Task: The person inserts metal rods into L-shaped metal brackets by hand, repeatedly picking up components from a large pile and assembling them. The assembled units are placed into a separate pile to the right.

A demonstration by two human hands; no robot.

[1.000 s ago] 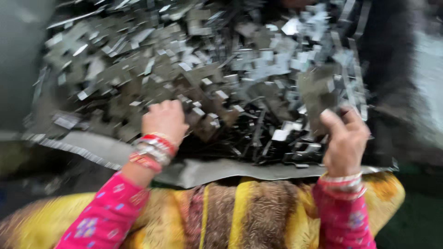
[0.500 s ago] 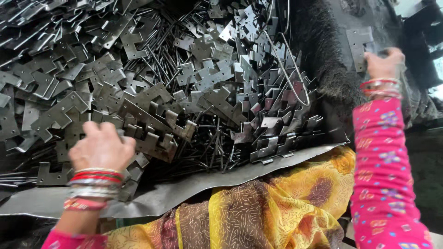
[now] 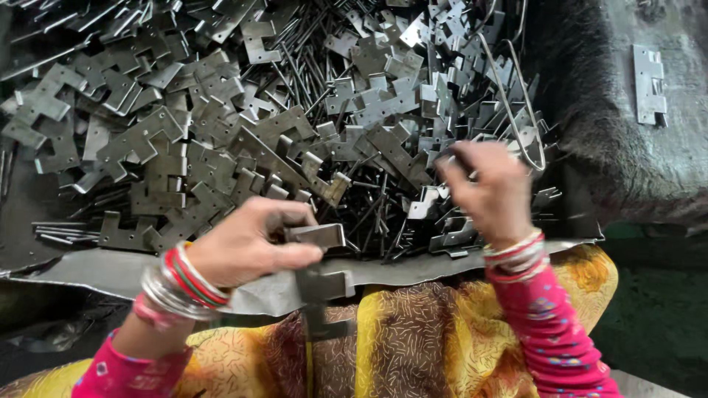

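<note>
My left hand (image 3: 247, 247) pinches a notched hinge plate (image 3: 316, 236) lying crosswise just below the metal heap (image 3: 243, 133), while my right hand (image 3: 487, 188), fingers curled but blurred, grip unclear, digs into the heap's right side.

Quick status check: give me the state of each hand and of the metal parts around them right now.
left hand: closed on a notched metal plate, held over the sheet's edge
right hand: down in the pile, blurred, grip unclear
pile of metal plates: loose, jumbled, mixed with thin rods
assembled hinge: lying apart on the right ledge
metal sheet: flat under the pile, edge over the lap
</note>
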